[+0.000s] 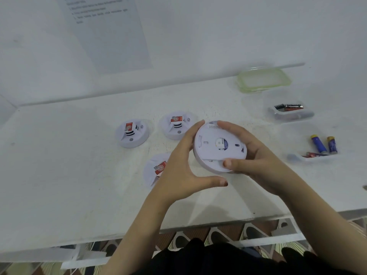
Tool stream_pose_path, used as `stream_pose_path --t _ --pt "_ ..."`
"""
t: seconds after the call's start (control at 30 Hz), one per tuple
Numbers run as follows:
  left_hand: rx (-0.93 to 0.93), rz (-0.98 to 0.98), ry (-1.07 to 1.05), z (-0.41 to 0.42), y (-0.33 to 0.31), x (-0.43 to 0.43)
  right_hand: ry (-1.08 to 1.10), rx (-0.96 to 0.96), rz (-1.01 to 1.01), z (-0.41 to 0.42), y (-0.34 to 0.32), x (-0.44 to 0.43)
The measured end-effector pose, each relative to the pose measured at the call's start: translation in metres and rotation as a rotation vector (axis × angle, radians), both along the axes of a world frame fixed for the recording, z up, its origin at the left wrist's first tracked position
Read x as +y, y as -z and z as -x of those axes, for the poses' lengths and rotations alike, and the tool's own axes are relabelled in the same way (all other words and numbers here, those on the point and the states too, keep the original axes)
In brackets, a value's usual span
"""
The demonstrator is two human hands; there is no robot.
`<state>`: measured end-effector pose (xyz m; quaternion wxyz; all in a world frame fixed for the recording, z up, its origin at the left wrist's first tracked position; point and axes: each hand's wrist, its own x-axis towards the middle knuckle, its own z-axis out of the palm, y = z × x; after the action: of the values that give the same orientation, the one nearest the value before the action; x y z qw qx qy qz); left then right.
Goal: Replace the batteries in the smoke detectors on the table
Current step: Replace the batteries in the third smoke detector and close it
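I hold a round white smoke detector [214, 147] above the table, its flat back plate facing me. My right hand [250, 157] grips its right rim, fingers over the top and thumb on the lower edge. My left hand [178, 167] wraps the left rim with straight fingers, thumb spread below and apart from it. Three more white detectors with red labels lie on the table: one at the left [132, 133], one behind my left hand [175, 124], one partly hidden under my left wrist [156, 169].
A clear tub [288, 112] with black and red batteries stands at the right. Nearer, a clear tray [317, 155] holds two blue batteries [323, 144] and red ones. A green-rimmed lid [263, 80] lies at the back. The table's front edge [178, 229] runs below my arms.
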<state>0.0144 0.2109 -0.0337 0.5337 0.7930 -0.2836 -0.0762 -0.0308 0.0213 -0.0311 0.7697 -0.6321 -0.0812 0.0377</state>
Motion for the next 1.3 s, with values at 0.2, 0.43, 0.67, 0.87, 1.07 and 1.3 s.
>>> stream_pose_path --t 0.2,0.43,0.67,0.87,1.07,1.3 --pt "-0.011 -0.005 -0.069 0.007 0.005 0.003 -0.087 -0.023 0.133 0.004 -0.004 0.007" --pt "-0.011 0.008 -0.088 0.013 0.007 0.014 -0.162 0.030 0.218 0.003 -0.008 0.010" --pt "0.015 0.010 -0.036 0.014 0.010 0.021 -0.286 0.079 0.274 0.000 -0.015 0.005" --pt "0.029 0.053 -0.021 0.009 0.008 0.016 -0.163 -0.082 0.632 -0.003 -0.022 -0.004" --pt "-0.017 -0.030 0.017 0.000 0.005 0.006 0.026 -0.313 1.077 0.000 -0.030 -0.012" --pt "0.002 -0.089 0.115 -0.007 0.003 -0.019 -0.007 -0.416 1.317 0.005 -0.037 -0.024"
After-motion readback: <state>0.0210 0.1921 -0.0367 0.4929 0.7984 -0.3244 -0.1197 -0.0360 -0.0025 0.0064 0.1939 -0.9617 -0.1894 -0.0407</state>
